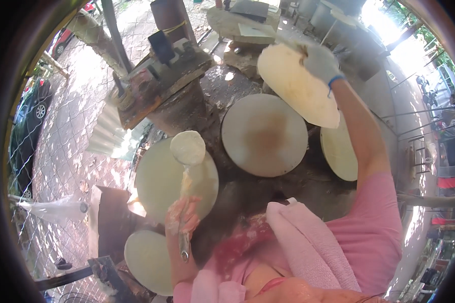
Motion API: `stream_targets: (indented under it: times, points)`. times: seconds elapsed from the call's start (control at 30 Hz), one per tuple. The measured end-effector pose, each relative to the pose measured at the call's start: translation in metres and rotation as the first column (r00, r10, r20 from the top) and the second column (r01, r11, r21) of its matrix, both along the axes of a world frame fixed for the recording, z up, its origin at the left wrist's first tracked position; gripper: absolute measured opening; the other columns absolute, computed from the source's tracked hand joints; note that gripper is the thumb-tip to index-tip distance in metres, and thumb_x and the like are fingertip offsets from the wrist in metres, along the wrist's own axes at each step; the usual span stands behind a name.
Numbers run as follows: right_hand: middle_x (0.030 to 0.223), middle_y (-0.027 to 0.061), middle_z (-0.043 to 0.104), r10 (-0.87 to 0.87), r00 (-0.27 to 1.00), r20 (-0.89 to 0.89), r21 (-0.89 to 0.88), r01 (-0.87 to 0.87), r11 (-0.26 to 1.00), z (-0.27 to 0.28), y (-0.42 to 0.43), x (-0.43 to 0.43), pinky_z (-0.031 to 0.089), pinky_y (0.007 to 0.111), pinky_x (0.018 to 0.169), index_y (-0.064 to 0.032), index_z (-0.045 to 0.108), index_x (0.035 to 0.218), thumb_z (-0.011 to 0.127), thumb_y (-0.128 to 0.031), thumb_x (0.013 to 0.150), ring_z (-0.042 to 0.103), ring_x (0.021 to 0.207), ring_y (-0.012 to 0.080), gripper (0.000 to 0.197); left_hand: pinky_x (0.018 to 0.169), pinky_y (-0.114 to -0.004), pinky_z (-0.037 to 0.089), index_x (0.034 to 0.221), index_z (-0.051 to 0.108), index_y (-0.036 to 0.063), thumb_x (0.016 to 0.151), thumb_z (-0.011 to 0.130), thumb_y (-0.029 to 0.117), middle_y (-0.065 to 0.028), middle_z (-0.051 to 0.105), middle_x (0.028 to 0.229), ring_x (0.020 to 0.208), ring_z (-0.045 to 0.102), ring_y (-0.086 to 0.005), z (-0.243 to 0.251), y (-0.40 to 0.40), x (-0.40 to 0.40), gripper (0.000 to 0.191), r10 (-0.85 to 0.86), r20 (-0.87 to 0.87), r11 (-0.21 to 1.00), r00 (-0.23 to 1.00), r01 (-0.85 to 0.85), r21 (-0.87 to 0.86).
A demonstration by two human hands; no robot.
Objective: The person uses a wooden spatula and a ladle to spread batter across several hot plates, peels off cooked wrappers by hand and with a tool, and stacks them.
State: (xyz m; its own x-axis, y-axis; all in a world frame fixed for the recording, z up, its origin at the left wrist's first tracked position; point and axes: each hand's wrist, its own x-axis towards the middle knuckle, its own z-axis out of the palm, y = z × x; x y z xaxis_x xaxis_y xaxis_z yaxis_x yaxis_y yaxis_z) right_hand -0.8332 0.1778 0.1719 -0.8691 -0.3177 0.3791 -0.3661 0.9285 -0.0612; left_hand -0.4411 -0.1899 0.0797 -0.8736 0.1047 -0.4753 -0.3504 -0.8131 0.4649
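My left hand (182,214), dusted with white, grips the metal handle of a ladle (187,147) whose round bowl is coated in pale batter. The ladle is over a round griddle (155,178) covered in a pale layer. My right hand (320,62), in a grey work glove with a blue cord at the wrist, holds a large thin flatbread (297,85) by its upper edge. That flatbread hangs beside the bare middle griddle (264,134), which has a brown stain at its centre. Another pale-topped griddle (339,151) lies partly behind my right arm.
A fourth pale round (148,261) sits at lower left, partly behind my left forearm. On a wooden bench (167,83) stands a dark phone-like slab (161,46). A chain-link fence (64,170) runs along the left. A low table (242,21) stands at the back.
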Motion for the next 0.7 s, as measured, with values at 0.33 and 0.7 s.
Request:
stream_targets:
  times: [0.33, 0.7]
  points:
    - [0.08, 0.0051, 0.065, -0.037, 0.993, 0.111, -0.928, 0.117, 0.355, -0.035, 0.201, -0.148, 0.05, 0.029, 0.059, -0.0001, 0.064, 0.102, 0.063, -0.002, 0.073, 0.061, 0.066, 0.0133, 0.029, 0.029, -0.02, 0.026, 0.105, 0.049, -0.0126, 0.099, 0.04, 0.025, 0.0023, 0.041, 0.057, 0.028, 0.032, -0.0054, 0.016, 0.123, -0.075, 0.039, 0.102, -0.054, 0.992, 0.993, -0.106, -0.065]
    - [0.089, 0.0086, 0.069, -0.391, 0.847, 0.361, -0.842, 0.476, 0.255, -0.285, 0.289, -0.189, 0.048, 0.031, 0.074, -0.0035, 0.061, 0.105, 0.066, -0.012, 0.077, 0.065, 0.079, 0.0209, 0.03, 0.033, -0.022, 0.027, 0.111, 0.043, -0.0146, 0.1, 0.037, 0.026, 0.0001, 0.041, 0.06, 0.03, 0.034, -0.0078, 0.033, 0.247, -0.135, 0.043, 0.172, -0.072, 0.985, 0.982, -0.173, 0.002]
